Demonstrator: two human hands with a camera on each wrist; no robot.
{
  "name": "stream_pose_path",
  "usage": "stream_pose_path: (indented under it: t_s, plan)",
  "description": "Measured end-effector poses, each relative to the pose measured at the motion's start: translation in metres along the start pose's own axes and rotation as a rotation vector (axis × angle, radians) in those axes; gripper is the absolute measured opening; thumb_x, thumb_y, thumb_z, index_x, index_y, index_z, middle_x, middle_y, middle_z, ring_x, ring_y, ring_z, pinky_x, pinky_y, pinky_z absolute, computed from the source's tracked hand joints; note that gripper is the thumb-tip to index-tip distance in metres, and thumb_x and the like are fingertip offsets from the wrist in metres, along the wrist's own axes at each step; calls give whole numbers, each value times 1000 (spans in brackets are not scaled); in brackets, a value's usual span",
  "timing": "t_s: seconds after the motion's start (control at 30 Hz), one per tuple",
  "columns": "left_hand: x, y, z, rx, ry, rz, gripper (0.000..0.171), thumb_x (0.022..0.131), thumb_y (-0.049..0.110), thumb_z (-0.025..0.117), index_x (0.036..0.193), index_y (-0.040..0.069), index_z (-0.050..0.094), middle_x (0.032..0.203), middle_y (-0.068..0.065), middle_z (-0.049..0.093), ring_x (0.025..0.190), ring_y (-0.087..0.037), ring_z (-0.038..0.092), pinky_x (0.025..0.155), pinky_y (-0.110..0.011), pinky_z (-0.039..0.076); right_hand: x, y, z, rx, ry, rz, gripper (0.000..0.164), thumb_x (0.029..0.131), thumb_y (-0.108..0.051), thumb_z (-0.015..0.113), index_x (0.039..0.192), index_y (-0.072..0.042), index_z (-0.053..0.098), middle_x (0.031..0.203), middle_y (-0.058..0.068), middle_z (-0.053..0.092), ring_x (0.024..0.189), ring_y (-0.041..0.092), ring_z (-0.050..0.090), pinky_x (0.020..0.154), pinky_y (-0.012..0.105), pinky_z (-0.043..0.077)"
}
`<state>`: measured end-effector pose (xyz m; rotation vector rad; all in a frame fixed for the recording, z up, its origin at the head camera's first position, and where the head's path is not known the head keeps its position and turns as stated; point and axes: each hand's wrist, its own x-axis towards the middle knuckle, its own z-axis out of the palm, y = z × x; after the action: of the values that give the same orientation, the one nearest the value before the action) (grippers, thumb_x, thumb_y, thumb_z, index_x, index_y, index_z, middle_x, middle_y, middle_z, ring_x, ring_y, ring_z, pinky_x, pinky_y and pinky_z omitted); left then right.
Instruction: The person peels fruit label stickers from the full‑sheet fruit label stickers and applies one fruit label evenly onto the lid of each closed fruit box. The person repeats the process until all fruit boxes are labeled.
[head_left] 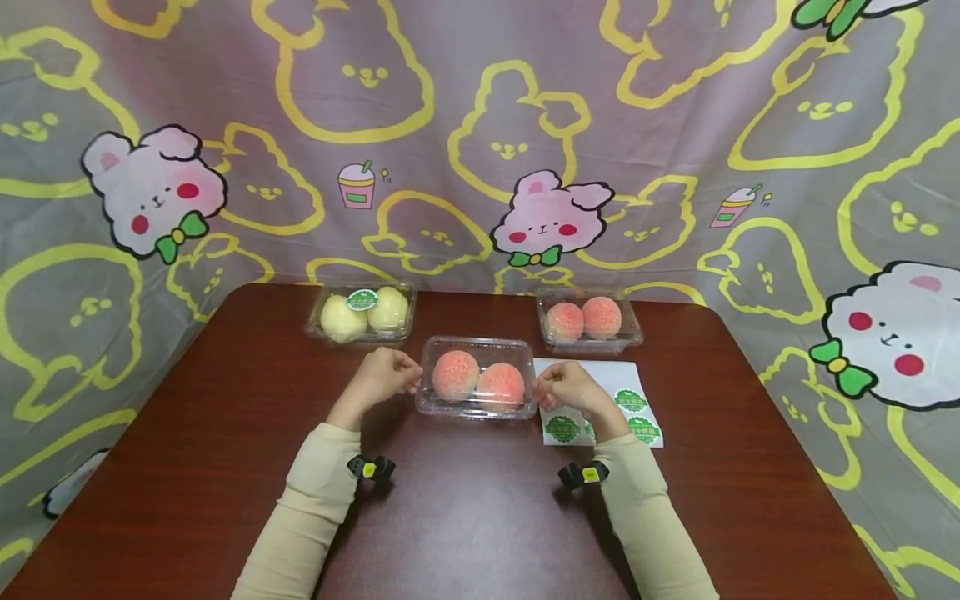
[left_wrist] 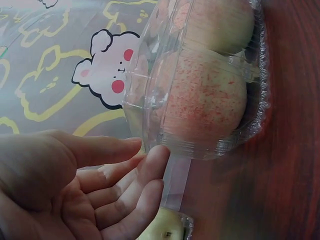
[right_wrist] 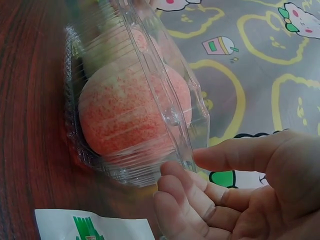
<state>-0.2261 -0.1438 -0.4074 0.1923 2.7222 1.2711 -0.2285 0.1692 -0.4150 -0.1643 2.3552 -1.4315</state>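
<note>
A clear plastic fruit box (head_left: pixel 477 342) with two peaches (head_left: pixel 456 375) inside sits between both hands over the middle of the table. Its lid is down over the fruit. My left hand (head_left: pixel 380 379) is at the box's left end; in the left wrist view its thumb and forefinger pinch the rim at the corner. At the opposite end, my right hand (head_left: pixel 573 387) pinches the rim between thumb and curled fingers, shown close in the right wrist view. No sticker shows on this box's lid.
A sheet of green round stickers (head_left: pixel 600 379) lies under the right forearm. At the back left stands a box of pale yellow fruits (head_left: pixel 343 318) with a green sticker (head_left: pixel 363 300) on top. Another box of peaches (head_left: pixel 602 317) stands back right. A patterned curtain (head_left: pixel 450 125) hangs behind the table (head_left: pixel 225 417).
</note>
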Motion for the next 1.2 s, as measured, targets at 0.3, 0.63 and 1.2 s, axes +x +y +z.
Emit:
stream_pose_path:
  t_s: [0.3,0.63,1.2]
  plan:
    - [-1,1,-2,-1,-23,-7,22,94,12,59,97,-8,69,84,-20,74,66,-19,71,66,-32,59,1,2,-1,-15,-16,6,23,93,-5,52,96,15,62,70,5,66,59,7,60,63,30,59]
    - [0,-3,-4,27,25,26,25,95,14,58,96,-7,69,84,-21,73,77,-34,72,60,-21,49,-2,1,-5,-27,-10,3,25,96,-7,51,102,16,61,76,13,69,61,7,61,64,28,59]
    - [2,-1,-5,4,80,37,23,95,14,57,97,-6,69,85,-21,73,79,-35,72,66,-24,53,-5,4,-27,34,92,36,31,96,-7,53,107,21,56,68,1,68,58,2,61,60,22,58]
